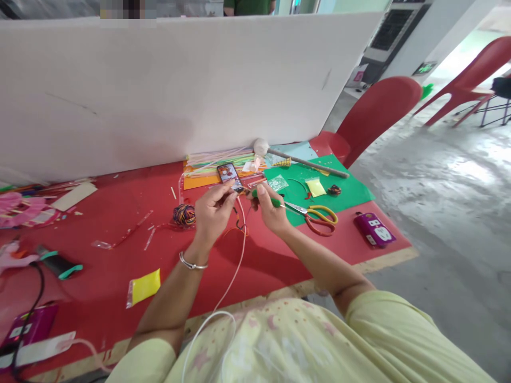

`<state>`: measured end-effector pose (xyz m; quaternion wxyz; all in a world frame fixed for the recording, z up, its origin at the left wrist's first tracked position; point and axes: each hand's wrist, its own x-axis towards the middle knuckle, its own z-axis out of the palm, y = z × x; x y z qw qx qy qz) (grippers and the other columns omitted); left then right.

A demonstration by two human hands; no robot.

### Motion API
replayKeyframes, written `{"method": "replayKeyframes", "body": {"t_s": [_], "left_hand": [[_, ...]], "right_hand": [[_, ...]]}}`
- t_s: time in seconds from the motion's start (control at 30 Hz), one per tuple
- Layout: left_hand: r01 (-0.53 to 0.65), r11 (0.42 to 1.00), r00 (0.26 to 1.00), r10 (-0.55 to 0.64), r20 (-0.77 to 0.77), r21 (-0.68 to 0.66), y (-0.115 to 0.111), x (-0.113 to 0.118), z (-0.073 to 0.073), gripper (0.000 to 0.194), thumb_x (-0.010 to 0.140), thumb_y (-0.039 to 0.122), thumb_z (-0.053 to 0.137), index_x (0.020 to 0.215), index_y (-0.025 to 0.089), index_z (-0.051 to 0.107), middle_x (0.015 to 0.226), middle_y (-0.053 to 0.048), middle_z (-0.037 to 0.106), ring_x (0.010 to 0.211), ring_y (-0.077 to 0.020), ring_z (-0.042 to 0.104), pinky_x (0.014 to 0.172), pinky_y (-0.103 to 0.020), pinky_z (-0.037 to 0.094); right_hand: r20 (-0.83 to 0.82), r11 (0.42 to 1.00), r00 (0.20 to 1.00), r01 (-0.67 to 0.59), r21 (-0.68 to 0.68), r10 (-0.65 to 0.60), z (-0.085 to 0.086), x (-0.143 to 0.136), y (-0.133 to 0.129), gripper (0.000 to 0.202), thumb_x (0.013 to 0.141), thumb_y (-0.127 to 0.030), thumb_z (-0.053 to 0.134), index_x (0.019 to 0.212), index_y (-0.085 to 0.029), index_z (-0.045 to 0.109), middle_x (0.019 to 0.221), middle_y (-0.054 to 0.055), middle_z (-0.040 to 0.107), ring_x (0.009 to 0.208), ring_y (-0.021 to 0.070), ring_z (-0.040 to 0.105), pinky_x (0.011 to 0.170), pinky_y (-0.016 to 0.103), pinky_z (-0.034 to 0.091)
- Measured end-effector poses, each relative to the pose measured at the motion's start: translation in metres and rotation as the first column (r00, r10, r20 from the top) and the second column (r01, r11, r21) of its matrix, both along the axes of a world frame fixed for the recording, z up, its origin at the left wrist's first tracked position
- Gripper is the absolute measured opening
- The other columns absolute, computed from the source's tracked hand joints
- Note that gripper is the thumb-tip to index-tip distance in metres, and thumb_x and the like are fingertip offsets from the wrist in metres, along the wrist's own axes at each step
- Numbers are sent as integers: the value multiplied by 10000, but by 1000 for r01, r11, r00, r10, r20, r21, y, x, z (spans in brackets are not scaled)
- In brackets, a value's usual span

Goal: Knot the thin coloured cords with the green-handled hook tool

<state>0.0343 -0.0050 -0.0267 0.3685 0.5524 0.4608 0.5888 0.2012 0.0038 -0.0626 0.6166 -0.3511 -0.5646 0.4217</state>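
My left hand (pixel 213 213) is closed in a pinch above the table; what its fingertips hold is too small to make out. Close beside it, my right hand (pixel 273 215) grips a green-handled tool (pixel 273 201) with a thin metal shaft. Dark and orange yarn strands (pixel 240 226) hang below the hands. Just beyond my fingertips is a lit phone (pixel 228 171), and a pale cable (pixel 242 244) runs from near it towards my lap. To the left of my left hand sits a ball of multicoloured yarn (pixel 184 215).
Scissors (pixel 319 218) and a green sheet (pixel 351 186) lie right of my hands. Behind are pipe cleaners (pixel 203 158), a stick with a white ball (pixel 261 147) and a tall white board (pixel 159 80). A glue gun (pixel 18 255) and yellow packet (pixel 146 286) lie left.
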Motion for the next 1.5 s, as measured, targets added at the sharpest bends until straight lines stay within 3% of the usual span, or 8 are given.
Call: {"method": "replayKeyframes", "body": {"t_s": [0.1,0.2,0.3,0.4,0.5,0.7,1.1,1.5], "left_hand": [[98,993,989,-89,122,-72,4,4,-5,355,766,304,878,1112,230,854,837,-13,749,694,-116,605,647,-229,506],[250,956,945,-206,255,-151,10,-1,-5,400,691,279,914,1083,214,864,733,7,704,584,-81,532,539,-207,425],[287,941,947,-249,204,-182,10,-11,1,370,677,261,918,1041,208,878,771,-24,754,633,-103,590,567,-220,450],[296,933,954,-278,110,-205,6,-18,6,330,744,293,892,1066,221,879,928,-77,829,782,-165,696,633,-246,503],[300,931,954,-292,70,-209,5,-17,6,333,768,350,892,1077,225,878,965,-86,843,807,-188,721,677,-279,546],[291,943,954,-272,128,-159,9,-9,2,335,676,313,946,986,203,882,918,-81,841,871,-224,761,893,-379,615],[283,952,955,-268,125,-119,9,-7,-2,335,679,285,949,1000,216,882,889,-70,822,863,-212,751,854,-354,614],[286,947,950,-260,173,-148,8,-6,1,258,671,241,925,926,223,886,938,-64,830,863,-197,738,871,-342,595]], "right_hand": [[-98,995,993,72,68,-65,-1,-10,-1,484,1032,-632,548,864,-220,737,857,27,625,700,127,574,644,284,476],[-262,988,959,-131,-79,106,0,-10,9,541,949,-722,607,770,-219,693,793,17,621,646,125,571,577,264,477],[-388,877,886,-381,-293,255,7,0,24,526,881,-709,694,726,-209,642,640,-19,568,542,114,533,481,235,434],[-436,786,854,-467,-406,283,15,13,35,465,932,-624,678,759,-194,646,588,-36,567,480,92,499,460,214,421],[-450,748,838,-505,-431,307,19,20,38,469,973,-573,652,723,-177,634,567,-33,566,471,83,497,459,203,420],[-460,733,818,-541,-413,344,16,22,37,514,972,-552,666,639,-166,603,558,-19,571,467,78,512,450,191,417],[-478,743,817,-532,-407,323,15,23,38,430,1020,-471,604,714,-169,630,574,-24,579,476,93,511,469,206,437],[-404,765,833,-527,-370,379,8,28,39,327,914,-440,660,735,-167,639,552,-14,583,488,116,556,458,208,424]]}}
